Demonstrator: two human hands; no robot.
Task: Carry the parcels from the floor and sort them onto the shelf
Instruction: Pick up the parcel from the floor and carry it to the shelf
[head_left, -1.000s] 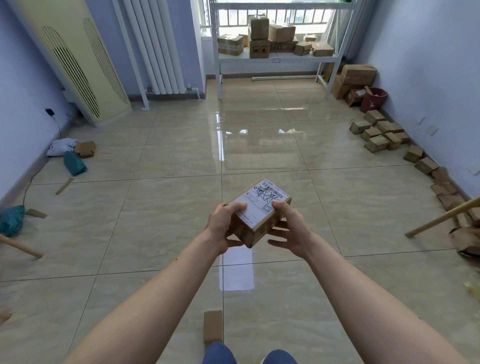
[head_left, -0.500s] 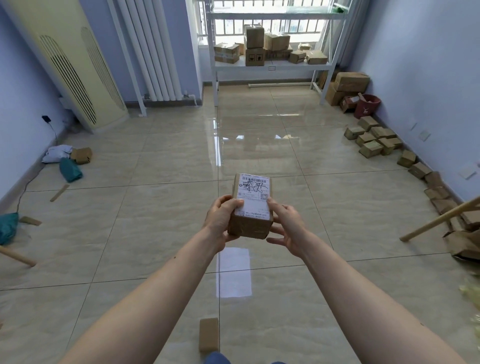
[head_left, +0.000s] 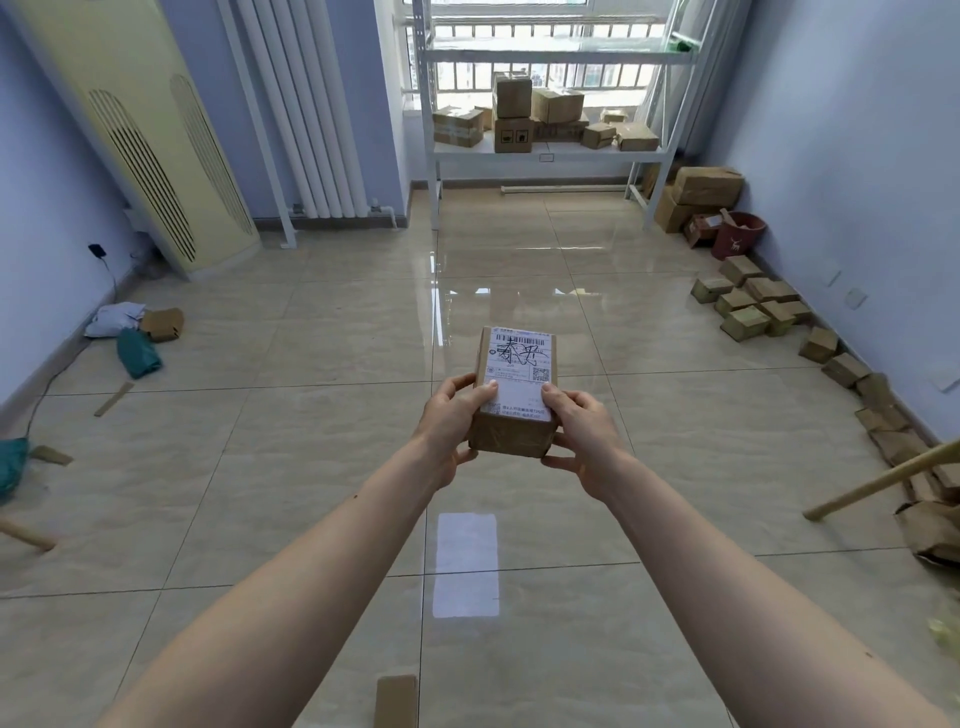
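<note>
I hold a small brown cardboard parcel (head_left: 515, 384) with a white shipping label on top, out in front of me over the tiled floor. My left hand (head_left: 451, 422) grips its left side and my right hand (head_left: 583, 426) grips its right side, thumbs on the label. At the far end of the room stands a white metal shelf (head_left: 545, 151) with several brown parcels on its middle level. Along the right wall a row of small parcels (head_left: 748, 304) lies on the floor.
A cream air conditioner (head_left: 140, 135) and a white radiator (head_left: 306, 109) stand at the left. Bags and a parcel (head_left: 136, 332) lie by the left wall. A red bucket (head_left: 737, 235) and big boxes (head_left: 701, 195) sit beside the shelf. A wooden stick (head_left: 883, 480) lies right; another parcel (head_left: 396, 701) is near my feet.
The parcel has been turned from a slanted position to lie straight, label facing up, with both hands gripping it. The view has moved forward toward the shelf.
</note>
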